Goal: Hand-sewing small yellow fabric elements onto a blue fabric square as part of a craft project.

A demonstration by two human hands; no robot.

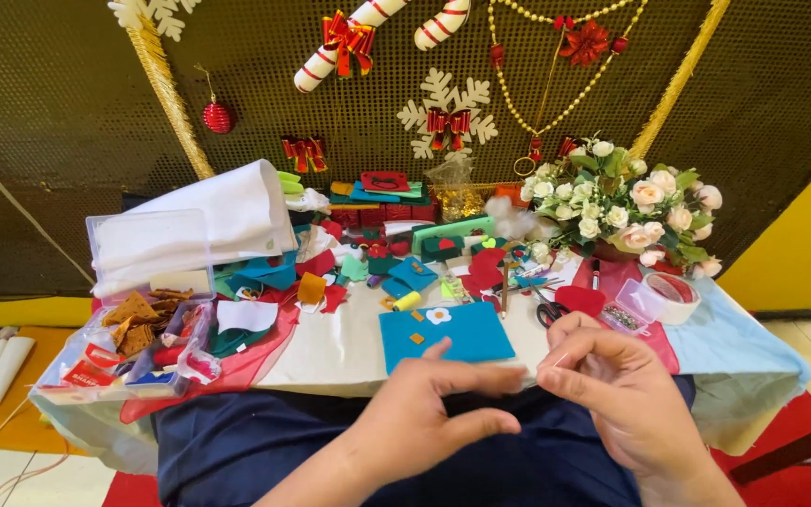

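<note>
Right hand (612, 380): fingertips pinched on a thin needle (560, 360); keep the pinch firm and the tip steady.
Left hand (434, 404): fingers loosely together, holding nothing I can make out, thumb toward the needle.
Blue felt piece (443, 333): flat on the table edge (330, 361), just beyond both hands.
Scissors (548, 308): farther back, right.

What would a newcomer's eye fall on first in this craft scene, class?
Probably the blue felt piece at the table's near edge, directly beyond the left hand and right hand, which meet over the lap. Next, the bouquet of pale roses at back right and the candy-cane decoration on the wall.
</note>
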